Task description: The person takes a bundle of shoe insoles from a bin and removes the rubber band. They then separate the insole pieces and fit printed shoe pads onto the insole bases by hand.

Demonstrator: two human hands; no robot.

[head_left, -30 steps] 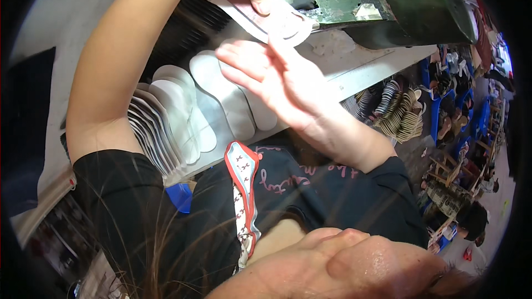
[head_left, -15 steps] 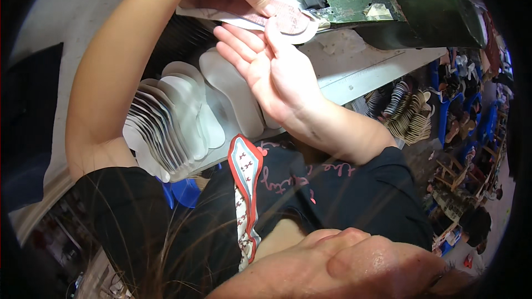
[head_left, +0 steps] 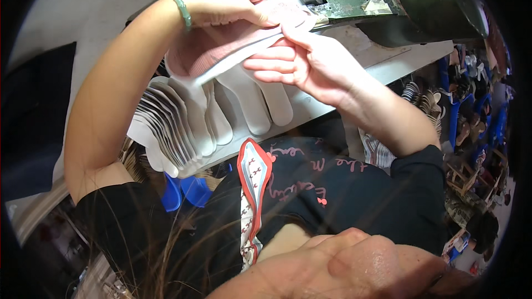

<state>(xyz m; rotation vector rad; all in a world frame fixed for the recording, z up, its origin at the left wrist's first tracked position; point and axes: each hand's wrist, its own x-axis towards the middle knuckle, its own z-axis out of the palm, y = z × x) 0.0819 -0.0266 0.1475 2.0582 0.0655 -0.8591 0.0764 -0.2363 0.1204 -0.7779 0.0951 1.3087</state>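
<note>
My left hand [head_left: 244, 3], with a green bead bracelet at the wrist, grips a pink-faced insole [head_left: 213, 50] with a pale rim. Its thumb presses on the insole's upper side, and its other fingers are partly hidden. The insole slants between both hands, and its far right end lies close to the head of a dark green machine [head_left: 354, 3]. My right hand [head_left: 310, 63] is turned palm up at the insole's near edge. The thumb meets that edge, while several fingers stretch out below it. White insole-shaped pieces [head_left: 244, 99] stand just below the held insole.
A fanned row of pale insole pieces [head_left: 166, 116] lines the near left of the light worktable [head_left: 327, 97]. Blue plastic [head_left: 194, 188] shows below the table edge. More stacked insoles [head_left: 382, 149] sit beyond my right forearm. Blue racks with shoes [head_left: 471, 111] fill the far right.
The insole has tilted and swung, its left end coming toward me and showing more of its pink face. My right hand has moved right along its edge, and the left wrist has turned.
</note>
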